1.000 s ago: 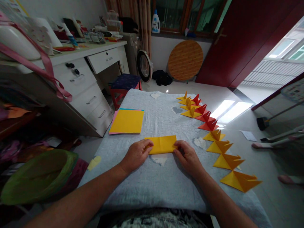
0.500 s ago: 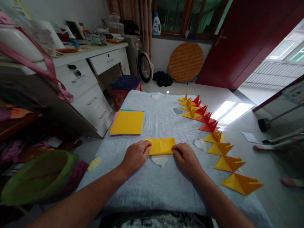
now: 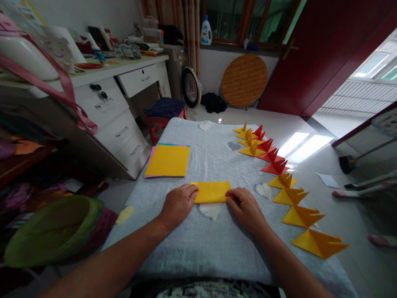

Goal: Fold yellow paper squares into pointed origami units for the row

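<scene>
A sheet of yellow paper (image 3: 212,192), folded into a flat rectangle, lies on the cloth-covered table in front of me. My left hand (image 3: 180,205) pinches its left end between thumb and fingers. At the right end, my right hand (image 3: 245,207) grips the lower corner with its fingers bent. A stack of square coloured paper (image 3: 167,160), yellow on top with pink and blue edges showing, sits beyond my left hand. Along the right side stand folded paper cranes in a line, yellow ones (image 3: 319,242) nearer me and red ones (image 3: 275,165) farther off.
A pale blue cloth (image 3: 186,248) with heart shapes covers the table. Left of it stand a green-rimmed bin (image 3: 52,231) and a white desk (image 3: 108,111). A stool (image 3: 166,108) is by the far left corner; a round wooden board (image 3: 244,80) leans on the back wall.
The crease down the middle of the yellow paper looks flatter, and its top edge straighter. Both hands keep their hold. The whole view has shifted slightly.
</scene>
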Available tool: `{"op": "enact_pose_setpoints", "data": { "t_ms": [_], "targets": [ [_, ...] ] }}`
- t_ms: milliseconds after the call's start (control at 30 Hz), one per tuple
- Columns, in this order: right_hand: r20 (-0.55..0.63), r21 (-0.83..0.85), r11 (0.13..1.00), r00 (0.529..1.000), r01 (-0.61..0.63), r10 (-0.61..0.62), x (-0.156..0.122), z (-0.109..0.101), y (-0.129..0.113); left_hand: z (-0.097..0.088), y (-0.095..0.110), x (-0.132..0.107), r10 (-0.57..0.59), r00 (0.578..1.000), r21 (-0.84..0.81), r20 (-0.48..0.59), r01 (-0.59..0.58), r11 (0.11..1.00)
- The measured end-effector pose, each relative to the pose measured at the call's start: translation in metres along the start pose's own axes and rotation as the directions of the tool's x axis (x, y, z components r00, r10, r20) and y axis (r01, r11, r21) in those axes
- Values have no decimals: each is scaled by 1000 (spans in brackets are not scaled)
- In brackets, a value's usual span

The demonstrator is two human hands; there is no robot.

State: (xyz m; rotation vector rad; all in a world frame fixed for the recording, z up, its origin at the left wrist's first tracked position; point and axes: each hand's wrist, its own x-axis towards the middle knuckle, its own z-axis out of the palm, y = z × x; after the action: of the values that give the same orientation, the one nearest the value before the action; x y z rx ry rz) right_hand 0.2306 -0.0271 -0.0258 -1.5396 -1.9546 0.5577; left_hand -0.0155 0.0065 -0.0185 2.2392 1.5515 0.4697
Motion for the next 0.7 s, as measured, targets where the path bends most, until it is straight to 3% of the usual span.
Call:
{"op": "enact_pose_setpoints", "data": {
  "t_ms": [700],
  "targets": [
    [46, -1, 1000, 999, 29, -29, 0, -3, 0, 2, -2, 0, 17, 1000, 42, 6, -18, 999]
  ]
}}
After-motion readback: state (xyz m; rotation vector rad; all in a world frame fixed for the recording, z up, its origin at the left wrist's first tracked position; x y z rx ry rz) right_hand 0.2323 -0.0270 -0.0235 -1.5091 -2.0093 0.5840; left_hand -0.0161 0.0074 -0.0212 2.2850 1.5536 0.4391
